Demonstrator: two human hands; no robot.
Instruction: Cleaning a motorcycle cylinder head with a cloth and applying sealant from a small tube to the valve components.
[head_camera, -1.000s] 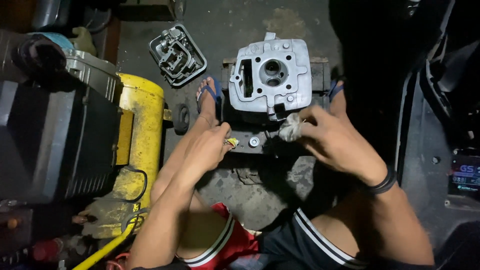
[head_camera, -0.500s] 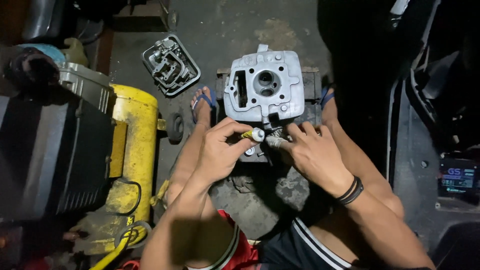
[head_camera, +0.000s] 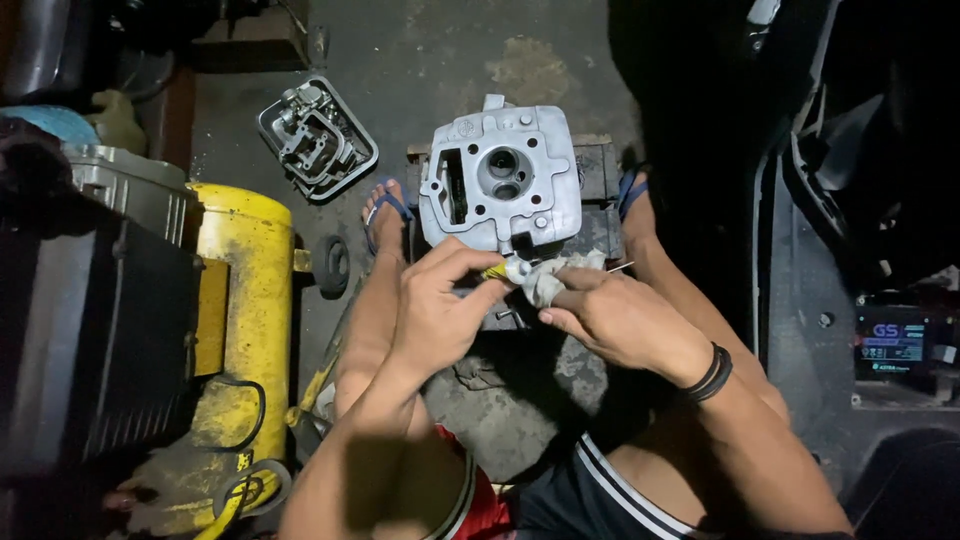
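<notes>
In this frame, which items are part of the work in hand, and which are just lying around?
In use:
left hand
right hand
small yellow-tipped part, pinched by the left hand
pale rag, held by the right hand
grey cylinder head, just beyond both hands

Lying about:
tray of metal parts
yellow tank

A stained grey concrete floor (head_camera: 400, 60) lies dimly lit, with a yellow metal tank (head_camera: 235, 300) left of the fingers

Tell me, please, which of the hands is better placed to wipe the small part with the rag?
Probably the right hand: it already holds the rag, while the left hand pinches the small part against it.
</notes>
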